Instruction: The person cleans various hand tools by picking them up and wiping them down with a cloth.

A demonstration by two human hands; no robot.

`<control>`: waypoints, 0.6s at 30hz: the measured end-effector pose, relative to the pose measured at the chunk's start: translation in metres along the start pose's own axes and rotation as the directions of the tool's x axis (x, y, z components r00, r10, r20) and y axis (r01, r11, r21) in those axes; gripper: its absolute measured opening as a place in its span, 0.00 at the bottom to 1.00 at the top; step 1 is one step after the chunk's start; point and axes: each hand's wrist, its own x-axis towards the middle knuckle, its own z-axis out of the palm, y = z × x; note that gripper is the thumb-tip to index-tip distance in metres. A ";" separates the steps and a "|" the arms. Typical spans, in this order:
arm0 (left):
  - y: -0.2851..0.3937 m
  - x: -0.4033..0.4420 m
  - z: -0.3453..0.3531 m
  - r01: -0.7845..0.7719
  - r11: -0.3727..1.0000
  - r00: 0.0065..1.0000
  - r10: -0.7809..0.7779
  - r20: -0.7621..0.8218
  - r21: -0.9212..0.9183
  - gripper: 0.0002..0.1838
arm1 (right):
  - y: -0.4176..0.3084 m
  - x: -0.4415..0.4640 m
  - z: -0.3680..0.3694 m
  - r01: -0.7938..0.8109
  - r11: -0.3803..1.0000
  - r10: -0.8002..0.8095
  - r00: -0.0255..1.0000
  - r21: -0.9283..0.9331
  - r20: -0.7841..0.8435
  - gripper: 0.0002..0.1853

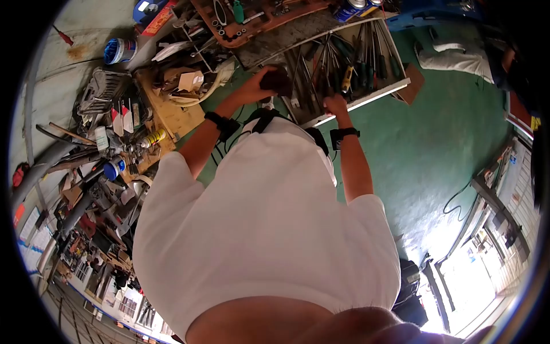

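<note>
My left hand (257, 87) is closed around a dark reddish-brown object (278, 81), at the left end of an open drawer (372, 101). What kind of object it is cannot be made out. My right hand (336, 105) is at the drawer's front edge with its fingers curled; what they hold, if anything, is hidden. The drawer is full of long tools that look like screwdrivers and files. Just beyond my right hand lies a yellow-and-black handled tool (346, 79), and dark-handled ones lie beside it.
On the bench above the drawer lies an orange-brown tool tray (252, 28) with pliers and sockets. Cans (350, 9) stand at the back. A cluttered wooden board (166, 112) is at left. Over the green floor (395, 149), at upper right, another person's light-trousered leg (458, 62) shows.
</note>
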 end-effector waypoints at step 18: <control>0.089 0.064 0.079 -0.735 0.564 0.673 0.538 0.508 0.376 0.43 | -0.085 -0.184 -0.074 0.426 0.808 -0.544 0.806 -0.408 -0.234 0.15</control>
